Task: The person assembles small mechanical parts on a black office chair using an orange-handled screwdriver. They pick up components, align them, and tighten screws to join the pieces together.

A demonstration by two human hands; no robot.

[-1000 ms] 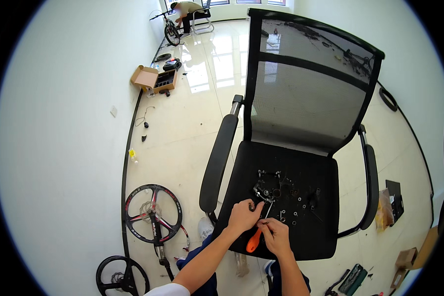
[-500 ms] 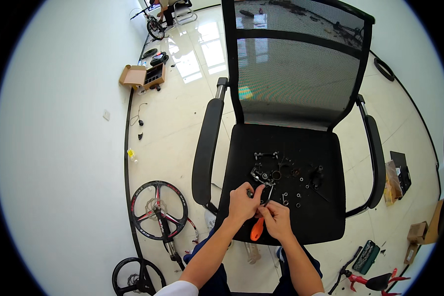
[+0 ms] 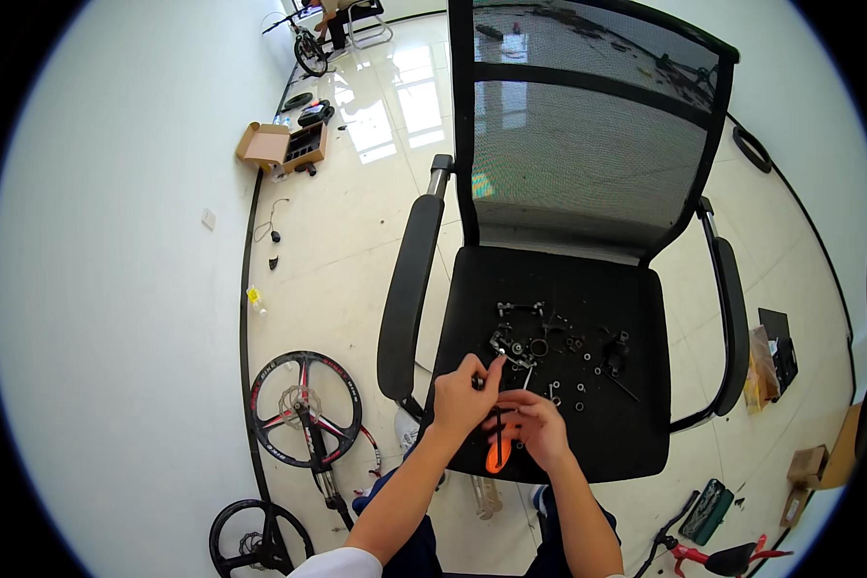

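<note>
My left hand (image 3: pixel 464 397) is closed, thumb and fingers pinched on a small dark part (image 3: pixel 478 382). Its kind is too small to make out. Close beside it is my right hand (image 3: pixel 538 428), its fingers loosely apart and partly curled. Just below the hands, at the seat's front edge, lies an orange-handled tool (image 3: pixel 494 459), probably a screwdriver. A thin dark rod (image 3: pixel 498 429) runs over the handle near my right fingertips. Beyond my hands, disassembled silver and black metal parts (image 3: pixel 515 347) lie on the black chair seat (image 3: pixel 568 279), with several small rings (image 3: pixel 580 387) to the right.
The office chair has a mesh back (image 3: pixel 588 144) and two armrests (image 3: pixel 409 289). Left on the floor are spoked wheels (image 3: pixel 308 358) and an open cardboard box (image 3: pixel 265 144). A green toolbox (image 3: pixel 708 511) lies lower right. A person sits far off near a bicycle (image 3: pixel 308 53).
My right hand has loosened, its fingers now spread a little away from the left hand. The dark rod now shows over the orange handle. My left hand keeps its pinch.
</note>
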